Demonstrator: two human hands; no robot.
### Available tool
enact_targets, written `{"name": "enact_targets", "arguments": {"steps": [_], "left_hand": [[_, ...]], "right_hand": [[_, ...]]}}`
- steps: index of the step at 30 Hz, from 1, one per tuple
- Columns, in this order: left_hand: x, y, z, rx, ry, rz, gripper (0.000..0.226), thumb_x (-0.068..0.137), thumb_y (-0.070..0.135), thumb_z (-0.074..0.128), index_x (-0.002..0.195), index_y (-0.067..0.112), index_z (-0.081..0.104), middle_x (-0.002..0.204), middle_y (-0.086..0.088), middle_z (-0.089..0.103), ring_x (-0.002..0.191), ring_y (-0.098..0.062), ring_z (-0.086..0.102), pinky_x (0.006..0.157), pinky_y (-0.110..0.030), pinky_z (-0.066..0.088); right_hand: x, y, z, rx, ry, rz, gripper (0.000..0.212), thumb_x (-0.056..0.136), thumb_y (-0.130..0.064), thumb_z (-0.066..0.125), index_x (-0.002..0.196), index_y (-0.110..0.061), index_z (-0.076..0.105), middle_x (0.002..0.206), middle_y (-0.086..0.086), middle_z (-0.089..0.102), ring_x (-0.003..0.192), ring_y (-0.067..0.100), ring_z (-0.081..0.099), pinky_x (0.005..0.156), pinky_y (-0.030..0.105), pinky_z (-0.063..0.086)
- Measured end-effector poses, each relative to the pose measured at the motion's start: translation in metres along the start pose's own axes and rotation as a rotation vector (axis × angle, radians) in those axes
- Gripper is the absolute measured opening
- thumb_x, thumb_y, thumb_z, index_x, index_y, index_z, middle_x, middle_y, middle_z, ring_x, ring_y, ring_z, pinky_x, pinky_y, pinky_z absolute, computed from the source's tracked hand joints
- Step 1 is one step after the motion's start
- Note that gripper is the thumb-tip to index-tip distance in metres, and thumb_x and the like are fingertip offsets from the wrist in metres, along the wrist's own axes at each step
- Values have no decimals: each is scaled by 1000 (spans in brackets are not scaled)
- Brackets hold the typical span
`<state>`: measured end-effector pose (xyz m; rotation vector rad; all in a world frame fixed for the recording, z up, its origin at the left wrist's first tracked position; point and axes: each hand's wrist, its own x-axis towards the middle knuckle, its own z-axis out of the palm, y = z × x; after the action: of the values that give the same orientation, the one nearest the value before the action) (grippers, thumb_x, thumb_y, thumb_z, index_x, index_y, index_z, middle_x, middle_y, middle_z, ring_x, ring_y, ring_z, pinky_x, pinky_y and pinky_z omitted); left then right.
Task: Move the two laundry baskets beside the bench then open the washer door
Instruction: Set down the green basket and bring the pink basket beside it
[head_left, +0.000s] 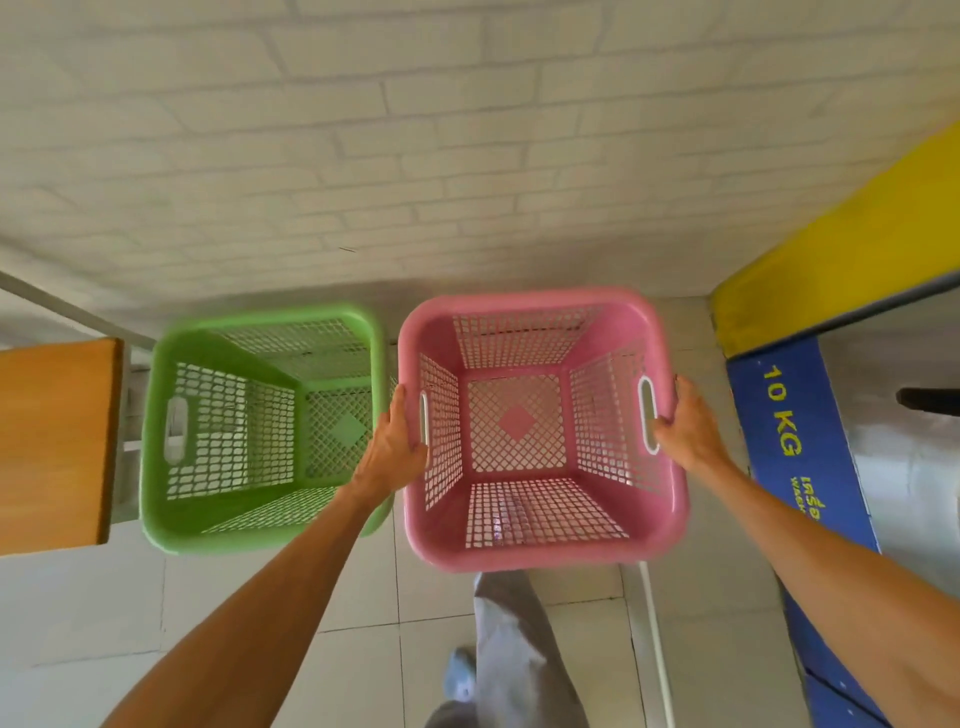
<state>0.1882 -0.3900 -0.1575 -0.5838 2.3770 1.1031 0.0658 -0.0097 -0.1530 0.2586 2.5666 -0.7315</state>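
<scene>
Wall (363, 130): white brick fills the top of your view, behind both baskets.
Floor (260, 597): pale tiles run under you and the baskets.
Washer (810, 467): at your right, with a blue panel reading "10 KG" under a yellow band.
Pink basket (540, 540): empty, straight ahead of you, just beside the green one.
Green basket (249, 535): empty, standing between the pink basket and the bench.
Bench (52, 447): its wooden surface ends just left of the green basket.
Left hand (395, 447): your fingers grasp the pink basket's left handle rim.
Right hand (685, 431): your fingers grasp its right handle rim.
</scene>
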Motion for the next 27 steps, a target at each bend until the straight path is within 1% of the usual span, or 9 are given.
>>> {"name": "enact_targets", "arguments": {"steps": [3,8,10,14,16,19,21,24,27], "left_hand": [[29,-5,5,-14,-60,-28,102,81,1,62,160,14,-2,138,-20,50,121,-37,55,95,-55,53],[65,-14,19,-44,-68,-49,100,79,-9,58,159,12,1,108,8,59,83,-8,65,73,-31,61],[74,-19,24,-44,-73,-58,98,81,-9,57,159,12,1,100,18,53,79,-3,62,62,-17,57],[85,-25,27,-47,-65,-66,96,81,-9,57,158,15,5,102,14,57,80,-10,66,58,-24,60],[89,-27,26,-49,-65,-57,94,82,-7,58,158,16,6,105,17,55,78,-2,62,53,-16,56],[90,-23,24,-54,-61,-73,87,84,2,62,156,14,13,116,3,57,85,-3,61,69,-32,62],[85,-18,19,-55,-77,-70,88,85,9,65,156,13,13,135,-11,54,110,-18,61,93,-51,56],[75,-16,5,16,-91,-36,98,84,22,67,159,15,6,154,-15,35,141,-35,33,110,-58,37],[63,-19,-18,42,-51,-27,98,87,27,68,160,13,4,157,-21,27,141,-41,34,109,-55,38]], "right_hand": [[31,2,12,39,-66,46,54,84,10,64,132,-8,48,95,3,62,65,0,58,35,6,39],[68,3,30,65,-123,82,60,85,7,68,137,-11,45,103,8,68,68,4,64,40,10,43],[77,4,36,71,-127,102,59,85,6,68,137,-11,44,103,9,68,68,6,65,42,14,45],[89,7,43,91,-120,132,57,86,-1,72,135,-13,44,100,8,69,66,12,68,38,15,47],[94,7,44,78,-125,134,59,87,-1,71,137,-13,42,99,6,68,67,13,69,39,16,48],[95,2,45,52,-143,115,63,87,-1,70,140,-14,39,98,3,64,73,18,70,40,17,49],[91,-7,43,7,-127,103,63,84,-1,71,139,-11,41,101,6,64,73,18,69,42,21,53],[80,-29,44,-210,-9,-13,61,81,-11,76,134,-10,47,114,13,63,96,33,67,74,49,61],[66,-59,54,-322,-21,-111,69,84,-27,75,141,-8,42,134,20,57,120,40,58,99,54,51]]}}
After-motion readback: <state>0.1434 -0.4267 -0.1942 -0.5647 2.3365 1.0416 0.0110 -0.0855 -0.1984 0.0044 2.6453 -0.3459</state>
